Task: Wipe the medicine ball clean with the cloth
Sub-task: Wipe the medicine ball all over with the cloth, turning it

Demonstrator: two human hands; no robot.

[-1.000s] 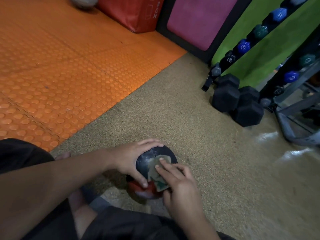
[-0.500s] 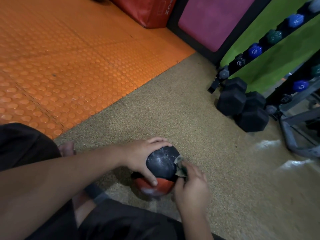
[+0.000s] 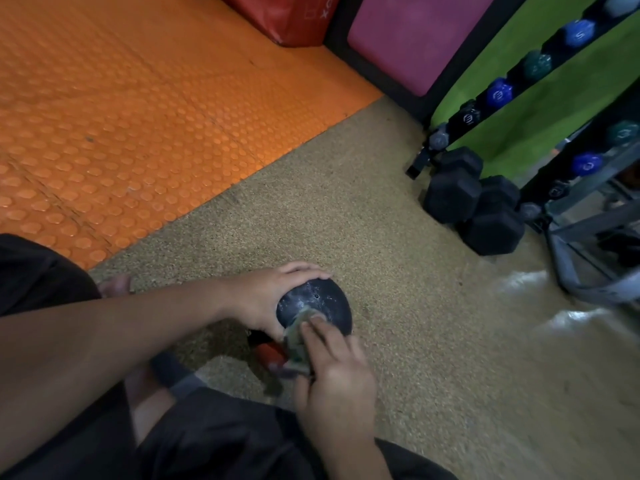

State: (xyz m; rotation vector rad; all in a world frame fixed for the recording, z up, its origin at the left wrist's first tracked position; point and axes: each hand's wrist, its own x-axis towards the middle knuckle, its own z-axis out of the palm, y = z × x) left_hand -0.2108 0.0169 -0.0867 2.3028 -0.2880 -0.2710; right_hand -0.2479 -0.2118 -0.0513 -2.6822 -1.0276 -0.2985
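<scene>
My left hand (image 3: 263, 303) curls round the far and left side of the medicine ball (image 3: 320, 303), which sits on the speckled floor (image 3: 398, 306) just in front of my knees. My right hand (image 3: 334, 362) presses the cloth (image 3: 294, 336) against the ball's near side with straight fingers. The red pad (image 3: 294, 19) ahead shows letters, partly cut off, that look like "xo". The rack (image 3: 540, 109) holds blue and green dumbbells with blurred numbers.
</scene>
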